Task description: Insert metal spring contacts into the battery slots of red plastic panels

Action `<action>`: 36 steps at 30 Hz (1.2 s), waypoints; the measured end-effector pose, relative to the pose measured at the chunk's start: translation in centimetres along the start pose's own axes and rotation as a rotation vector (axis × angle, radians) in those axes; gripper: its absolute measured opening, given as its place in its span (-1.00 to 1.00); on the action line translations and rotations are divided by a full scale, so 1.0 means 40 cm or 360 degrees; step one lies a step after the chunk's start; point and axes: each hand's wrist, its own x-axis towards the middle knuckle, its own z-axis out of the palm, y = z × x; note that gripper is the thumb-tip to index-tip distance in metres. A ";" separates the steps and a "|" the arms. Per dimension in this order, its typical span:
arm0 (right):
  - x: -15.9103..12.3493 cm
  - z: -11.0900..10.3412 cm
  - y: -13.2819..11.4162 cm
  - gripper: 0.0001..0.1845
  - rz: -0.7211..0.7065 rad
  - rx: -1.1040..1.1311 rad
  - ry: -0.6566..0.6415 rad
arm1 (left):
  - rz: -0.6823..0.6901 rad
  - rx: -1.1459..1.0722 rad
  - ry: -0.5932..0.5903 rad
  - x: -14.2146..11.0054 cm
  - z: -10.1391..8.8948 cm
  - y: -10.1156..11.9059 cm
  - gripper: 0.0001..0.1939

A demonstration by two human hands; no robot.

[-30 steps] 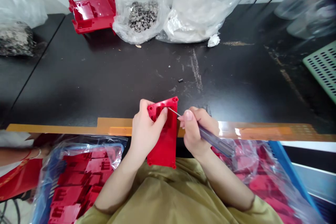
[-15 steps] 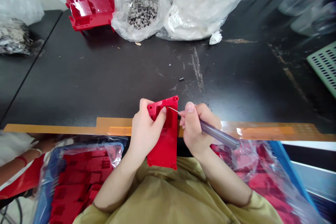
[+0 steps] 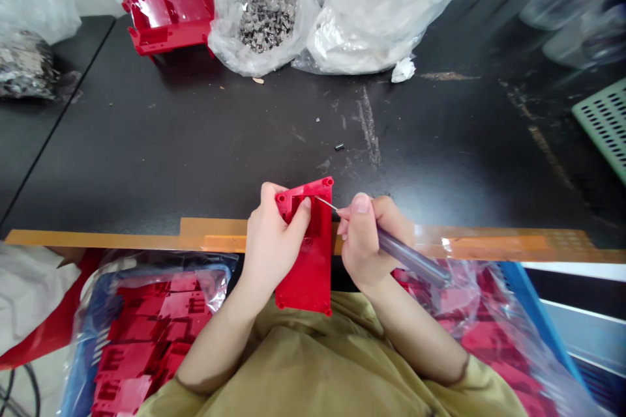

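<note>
My left hand [image 3: 276,231] grips a flat red plastic part [image 3: 308,277] by its left side, the thumb pressed into a recess near the upper end. The part has small round posts at its corners and is held over the table's front edge. In my right hand [image 3: 369,234] is a thin-tipped hand tool with a dark, translucent handle [image 3: 413,257]. Its slender metal shaft points left, and the tip meets the part's recess close to my left thumb. What lies under that thumb is hidden.
On the black table [image 3: 220,143] stand a red plastic assembly [image 3: 171,19], an open bag of small metal pieces [image 3: 268,21] and a white plastic bag [image 3: 362,26]. Blue crates [image 3: 92,313] of red parts flank my lap. A green perforated basket [image 3: 604,120] sits at right.
My right hand and the tool have shifted slightly right and down, with the tip still at the recess. At the lower left, another person's arm has gone out of view, leaving pale cloth.
</note>
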 end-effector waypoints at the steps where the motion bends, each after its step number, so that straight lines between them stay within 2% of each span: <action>1: -0.001 0.000 0.002 -0.52 -0.0005 0.0019 -0.0004 | -0.0001 0.0000 0.0001 0.001 0.000 0.000 -0.78; 9: -0.002 0.002 0.000 -0.53 -0.0017 0.0025 0.0038 | 0.0014 -0.0012 0.0006 0.000 0.001 0.000 -0.78; 15: 0.004 0.000 -0.008 -0.53 -0.0029 -0.0063 -0.0023 | 0.0006 -0.0020 -0.0016 0.000 -0.001 0.001 -0.78; 23: 0.004 0.002 -0.023 -0.52 0.0067 -0.0220 -0.0045 | 0.0019 -0.0003 -0.0029 -0.001 -0.001 0.002 -0.78; 29: 0.036 0.003 -0.053 -0.50 0.0021 -0.0393 -0.0170 | 0.0049 0.0000 -0.0042 -0.005 -0.003 0.000 -0.79; 36: 0.059 0.006 -0.061 -0.52 -0.0064 -0.0365 -0.0282 | 0.0074 -0.0031 -0.0044 -0.005 -0.004 -0.004 -0.78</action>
